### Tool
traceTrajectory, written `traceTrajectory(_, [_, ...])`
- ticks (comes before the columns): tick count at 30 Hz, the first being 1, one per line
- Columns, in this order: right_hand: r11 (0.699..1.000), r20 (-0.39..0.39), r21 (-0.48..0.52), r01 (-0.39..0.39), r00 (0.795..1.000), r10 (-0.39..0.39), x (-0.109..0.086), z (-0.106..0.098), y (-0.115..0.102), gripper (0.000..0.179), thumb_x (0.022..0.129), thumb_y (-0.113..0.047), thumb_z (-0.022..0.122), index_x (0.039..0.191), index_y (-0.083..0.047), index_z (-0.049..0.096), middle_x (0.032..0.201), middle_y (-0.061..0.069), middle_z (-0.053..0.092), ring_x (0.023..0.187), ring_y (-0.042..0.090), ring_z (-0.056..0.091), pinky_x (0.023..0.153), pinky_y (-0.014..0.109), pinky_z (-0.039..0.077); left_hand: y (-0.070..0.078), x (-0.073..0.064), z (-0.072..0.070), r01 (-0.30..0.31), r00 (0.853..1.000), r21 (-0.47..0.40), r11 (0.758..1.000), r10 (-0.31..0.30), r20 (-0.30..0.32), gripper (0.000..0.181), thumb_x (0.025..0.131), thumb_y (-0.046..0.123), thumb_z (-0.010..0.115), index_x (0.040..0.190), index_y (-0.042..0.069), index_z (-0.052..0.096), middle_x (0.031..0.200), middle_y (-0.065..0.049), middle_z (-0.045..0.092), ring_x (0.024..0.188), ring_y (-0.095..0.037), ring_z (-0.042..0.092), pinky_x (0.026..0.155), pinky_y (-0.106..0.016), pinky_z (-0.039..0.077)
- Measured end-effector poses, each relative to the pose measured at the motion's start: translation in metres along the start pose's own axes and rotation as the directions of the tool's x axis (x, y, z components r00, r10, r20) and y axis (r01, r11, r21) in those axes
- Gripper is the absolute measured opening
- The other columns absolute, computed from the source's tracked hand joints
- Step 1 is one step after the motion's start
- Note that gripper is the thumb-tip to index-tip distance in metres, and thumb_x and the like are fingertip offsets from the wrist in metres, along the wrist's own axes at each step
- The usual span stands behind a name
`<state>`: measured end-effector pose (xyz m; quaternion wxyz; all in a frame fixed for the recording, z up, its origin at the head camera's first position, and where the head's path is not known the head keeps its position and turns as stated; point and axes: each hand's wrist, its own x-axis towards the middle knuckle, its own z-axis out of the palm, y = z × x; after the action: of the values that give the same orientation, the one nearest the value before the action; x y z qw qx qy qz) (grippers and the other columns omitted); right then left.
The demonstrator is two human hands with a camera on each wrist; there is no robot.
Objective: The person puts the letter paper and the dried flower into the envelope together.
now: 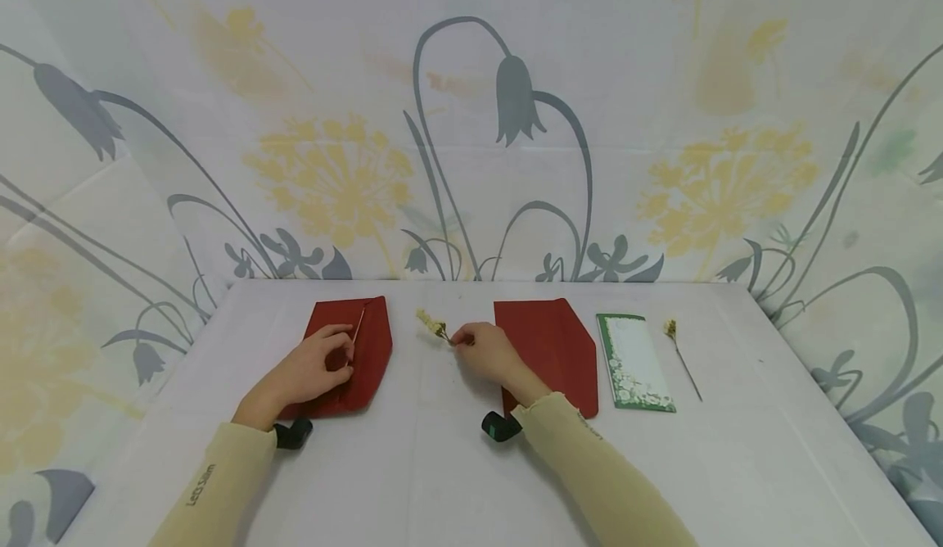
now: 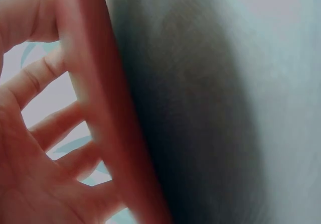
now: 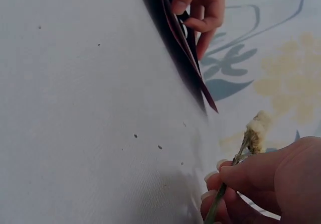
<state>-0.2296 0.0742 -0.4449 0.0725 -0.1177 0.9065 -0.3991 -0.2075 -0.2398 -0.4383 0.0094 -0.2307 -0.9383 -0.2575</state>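
Note:
At the left, my left hand (image 1: 305,369) holds a red envelope (image 1: 378,338) lying on the table, its fingers at the envelope's opening, where a thin pale edge shows. The left wrist view has this envelope (image 2: 108,113) edge-on, with fingertips against it. In the right wrist view the mouth gapes slightly under the left thumb and fingers (image 3: 205,13). My right hand (image 1: 489,353) pinches the stem of a small dried flower (image 1: 430,323) between the two envelopes. Its cream blossom (image 3: 258,128) points away from the hand, and the lower stem is partly hidden by fingers.
A second red envelope (image 1: 552,342) lies beneath and beside the right wrist. Right of it are a white card with a green floral border (image 1: 639,363) and another dried flower (image 1: 685,357). Tiny dark crumbs (image 3: 160,147) dot the white tabletop (image 1: 442,465). A printed cloth (image 1: 471,162) stands behind.

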Motion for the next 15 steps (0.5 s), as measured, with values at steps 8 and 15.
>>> traceTrajectory(8, [0.981,0.021,0.195,-0.018,1.0,0.014,0.004,0.008,-0.014,0.011,0.09,-0.008,0.067,0.099,-0.004,0.072,0.083,0.001,0.068,0.07,0.012,0.061,0.064,0.026,0.051,-0.003,0.0,0.0,0.0,1.0,-0.061,0.998,-0.002,-0.024,0.018,0.086,0.007,0.07,0.089,0.019,0.057,0.14,-0.021,0.051,0.126,-0.044,0.049,0.098,-0.059,0.044])
traceTrajectory(15, [0.899,0.054,0.428,-0.091,0.996,0.075,0.009,0.027,-0.032,0.011,0.09,-0.006,0.07,0.1,0.0,0.07,0.082,0.005,0.07,0.066,0.011,0.066,0.065,0.027,0.057,-0.003,0.0,-0.003,0.002,1.0,-0.076,0.997,-0.004,-0.03,0.017,0.087,0.006,0.069,0.089,0.018,0.057,0.139,-0.021,0.052,0.125,-0.044,0.049,0.099,-0.059,0.043])
